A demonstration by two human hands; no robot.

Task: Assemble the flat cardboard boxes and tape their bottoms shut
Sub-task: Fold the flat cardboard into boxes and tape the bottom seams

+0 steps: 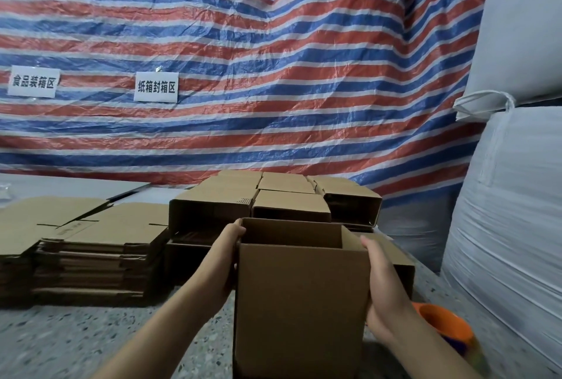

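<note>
The erected box [301, 302] stands open-end up, low in the centre, held between both hands: the left hand [232, 240] grips its far left rim, and the right hand [381, 284] grasps its right wall. The step in hand appears to be placing a formed box. Next, likely set it with the assembled boxes [273, 199] behind, then take a flat blank [100, 235]. Signs on the tarp read "纸箱封箱区" [156, 86] and "食品装箱区" [32, 81].
</note>
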